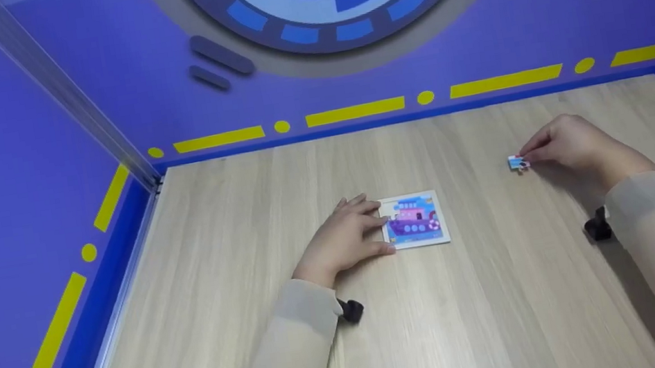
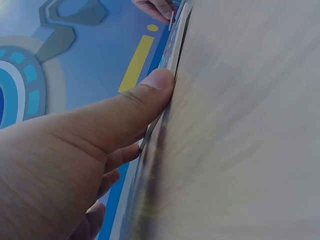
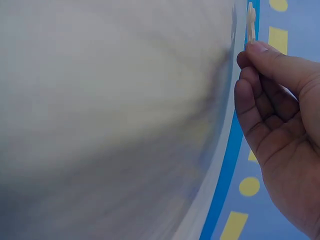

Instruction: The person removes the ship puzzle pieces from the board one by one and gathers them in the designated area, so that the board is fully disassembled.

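A small square jigsaw puzzle (image 1: 416, 220) with a white frame shows a pink and purple ship on blue. It lies flat on the table, a pale patch near its upper left. My left hand (image 1: 341, 238) holds its left side, the thumb (image 2: 159, 80) at the near corner and the fingers spread along the left edge toward the far corner. Off to the right, my right hand (image 1: 574, 148) pinches a small jigsaw piece (image 1: 516, 163), light blue with a bit of red, between thumb and forefinger. The right wrist view shows that piece (image 3: 251, 24) edge-on, the other fingers loosely curled below.
Pale wood-grain table (image 1: 230, 224) lies beneath both hands. A blue-purple panel (image 1: 352, 86) with yellow marks closes the back, and another (image 1: 10, 192) stands at the left. Black wrist devices (image 1: 352, 311) stick out from the sleeves.
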`<move>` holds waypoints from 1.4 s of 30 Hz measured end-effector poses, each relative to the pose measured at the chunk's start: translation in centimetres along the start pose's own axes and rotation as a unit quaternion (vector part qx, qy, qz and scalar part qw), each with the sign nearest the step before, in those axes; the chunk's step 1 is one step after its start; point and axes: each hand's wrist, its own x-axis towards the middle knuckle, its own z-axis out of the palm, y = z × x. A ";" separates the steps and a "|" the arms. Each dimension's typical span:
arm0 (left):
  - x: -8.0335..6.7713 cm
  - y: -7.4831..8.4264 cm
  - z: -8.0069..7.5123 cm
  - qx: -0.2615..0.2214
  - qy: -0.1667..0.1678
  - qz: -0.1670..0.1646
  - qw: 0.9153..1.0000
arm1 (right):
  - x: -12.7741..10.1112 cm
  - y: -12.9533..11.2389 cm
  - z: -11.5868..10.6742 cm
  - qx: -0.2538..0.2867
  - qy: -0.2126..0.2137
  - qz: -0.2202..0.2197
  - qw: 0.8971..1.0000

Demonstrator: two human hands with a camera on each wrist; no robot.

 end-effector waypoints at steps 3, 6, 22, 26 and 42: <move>0.0 0.0 0.0 0.001 -0.001 0.001 1.000 | 0.0 0.4 -0.1 0.001 0.000 0.010 1.000; 0.0 0.0 0.0 0.001 0.000 0.003 1.000 | 0.0 0.6 -0.2 0.006 -0.004 0.017 1.000; 0.0 -0.1 0.1 0.000 0.001 -0.003 1.000 | 0.8 0.4 -0.5 -0.025 -0.019 0.003 1.000; 0.1 -0.1 0.1 0.001 0.001 -0.002 1.000 | 0.8 0.4 -0.5 -0.019 -0.015 0.008 1.000; 0.1 -0.1 0.1 0.001 0.004 0.004 1.000 | 0.3 0.2 -0.6 0.018 -0.012 0.028 0.999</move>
